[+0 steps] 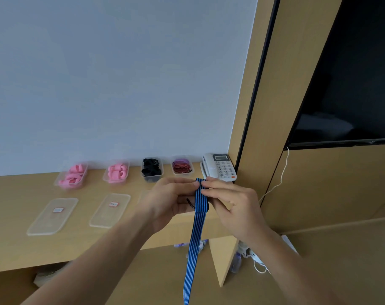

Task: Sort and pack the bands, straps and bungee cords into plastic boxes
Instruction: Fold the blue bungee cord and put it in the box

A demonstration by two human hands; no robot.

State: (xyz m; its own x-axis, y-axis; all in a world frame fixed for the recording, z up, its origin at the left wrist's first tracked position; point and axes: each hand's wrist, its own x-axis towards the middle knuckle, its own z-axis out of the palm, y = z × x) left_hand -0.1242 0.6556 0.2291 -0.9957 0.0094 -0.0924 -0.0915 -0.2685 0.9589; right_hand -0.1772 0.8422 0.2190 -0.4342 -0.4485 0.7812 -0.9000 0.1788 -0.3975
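A blue-and-black striped flat bungee cord (194, 236) is held up above the desk's front edge, its folded top pinched between both hands and its long tail hanging down past the desk. My left hand (169, 201) grips the fold from the left, my right hand (229, 203) from the right. Along the wall stand several clear plastic boxes: two with pink bands (71, 176) (117, 171), one with black straps (151, 168), one with a red-and-purple cord (182, 166).
Two clear lids with labels (53, 215) (110, 210) lie on the wooden desk (15, 245). A white telephone (220, 167) sits at the back right by a wooden panel. A dark screen (352, 84) hangs at the right. A cable and power strip (255, 258) lie below.
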